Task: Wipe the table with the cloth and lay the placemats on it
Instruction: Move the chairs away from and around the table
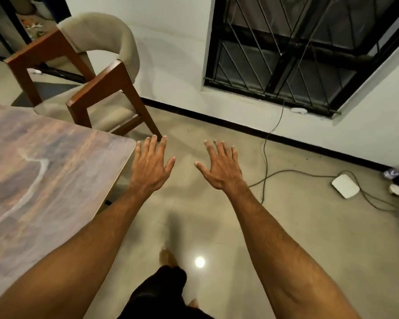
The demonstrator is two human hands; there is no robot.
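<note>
The table (55, 169) stands on the left, its flat top a glossy marbled pattern of mauve, brown and orange streaks with one pale white vein curving through it. Its near corner is rounded, with a thin light edge.

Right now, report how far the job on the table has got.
Done: nothing that shows; the visible part of the brown-and-grey marbled table top carries no cloth or placemat. In hand: nothing; the left hand and right hand are spread open and empty above the glossy beige floor tiles, beside the table's corner. Left: everything: wiping and laying; cloth and placemats are out of view.
</note>
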